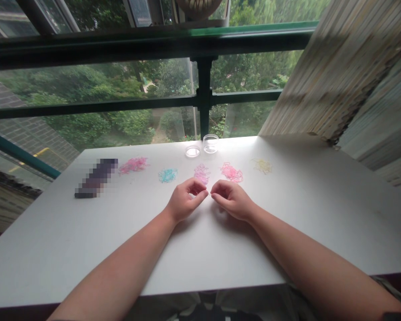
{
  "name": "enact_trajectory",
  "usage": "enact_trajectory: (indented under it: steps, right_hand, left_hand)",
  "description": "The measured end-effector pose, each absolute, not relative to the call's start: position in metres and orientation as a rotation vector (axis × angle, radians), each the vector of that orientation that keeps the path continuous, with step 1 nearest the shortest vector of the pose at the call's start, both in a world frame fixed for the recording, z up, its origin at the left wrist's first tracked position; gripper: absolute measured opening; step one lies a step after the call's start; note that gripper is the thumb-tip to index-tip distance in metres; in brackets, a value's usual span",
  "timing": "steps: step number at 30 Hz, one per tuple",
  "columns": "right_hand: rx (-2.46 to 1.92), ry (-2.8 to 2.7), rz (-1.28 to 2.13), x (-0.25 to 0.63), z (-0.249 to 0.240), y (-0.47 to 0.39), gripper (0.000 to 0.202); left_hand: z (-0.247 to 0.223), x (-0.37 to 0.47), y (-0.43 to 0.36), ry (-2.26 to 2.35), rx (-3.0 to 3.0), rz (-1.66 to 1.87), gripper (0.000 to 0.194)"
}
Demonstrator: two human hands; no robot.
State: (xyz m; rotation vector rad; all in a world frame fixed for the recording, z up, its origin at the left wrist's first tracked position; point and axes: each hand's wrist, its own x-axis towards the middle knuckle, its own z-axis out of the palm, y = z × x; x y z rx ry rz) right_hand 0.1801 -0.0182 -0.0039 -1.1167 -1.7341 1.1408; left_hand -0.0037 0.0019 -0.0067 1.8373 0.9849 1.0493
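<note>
Both hands are raised slightly over the white table (pixel 194 249), their fingertips nearly meeting. My left hand (pixel 188 199) is closed in a pinch, thumb against fingers. Facing it, my right hand (pixel 233 200) pinches in the same way. Whatever lies between the fingertips is too small to make out. Just beyond them is a pile of small lilac loops (pixel 201 173), perhaps rubber bands or clips. A coral-pink pile (pixel 231 172) sits behind my right hand. Off to the left lie a turquoise pile (pixel 167 175) and a larger pink pile (pixel 134 165).
A thin yellow pile (pixel 263 166) lies to the right. Near the far edge stand a clear round container (pixel 210 144) and a clear round lid or dish (pixel 193 152). A pixelated dark object (pixel 98 178) is at left. Beyond are a green-framed window (pixel 204 76) and a curtain (pixel 307 71).
</note>
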Motion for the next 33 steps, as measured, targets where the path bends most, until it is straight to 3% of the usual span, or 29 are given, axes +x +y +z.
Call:
enact_trajectory:
  steps: [9, 33]
  right_hand:
    - [-1.101, -1.759, 1.113, 0.1794, -0.0053, -0.0183, 0.009]
    - [-1.128, -1.814, 0.992, 0.1805, -0.0029, -0.0195, 0.014]
  left_hand:
    - [-0.0031, -0.003, -0.0013, 0.906, 1.935, 0.898, 0.012]
    - [-0.0045, -0.0049, -0.0001, 0.913, 1.957, 0.966, 0.01]
